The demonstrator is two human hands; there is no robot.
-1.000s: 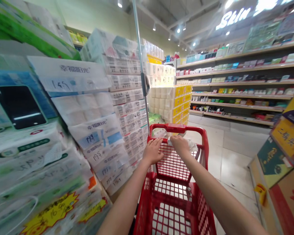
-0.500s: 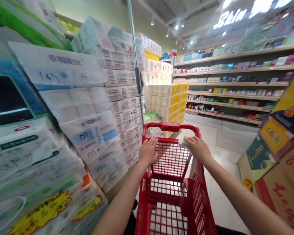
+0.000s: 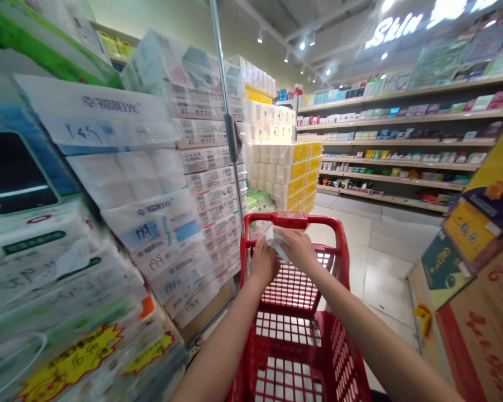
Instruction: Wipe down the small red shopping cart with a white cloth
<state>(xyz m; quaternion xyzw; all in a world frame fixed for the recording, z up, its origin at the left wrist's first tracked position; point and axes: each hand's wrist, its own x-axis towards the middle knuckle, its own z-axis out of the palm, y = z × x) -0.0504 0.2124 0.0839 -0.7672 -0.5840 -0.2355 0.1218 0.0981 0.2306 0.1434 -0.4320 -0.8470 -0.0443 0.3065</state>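
Note:
My right hand is closed on a crumpled white tissue, with the fingers bent over it. Close beside it, my left hand meets the tissue's left side; its fingertips are partly hidden, and I cannot tell whether they grip it. Both hands are over the far end of a red plastic shopping basket cart, just on the near side of its raised handle. The grid bottom of the basket shows below my forearms.
A metal pole with a dark clamp rises at the cart's left corner. Stacked tissue packs line the left side, a phone standing among them. Cartons stand at right. Product shelves line the back, beyond the tiled floor.
My left hand has left the basket's upper edge and moved slightly right. The right hand has moved left with the tissue, so the hands now meet. The pole leans a little further left.

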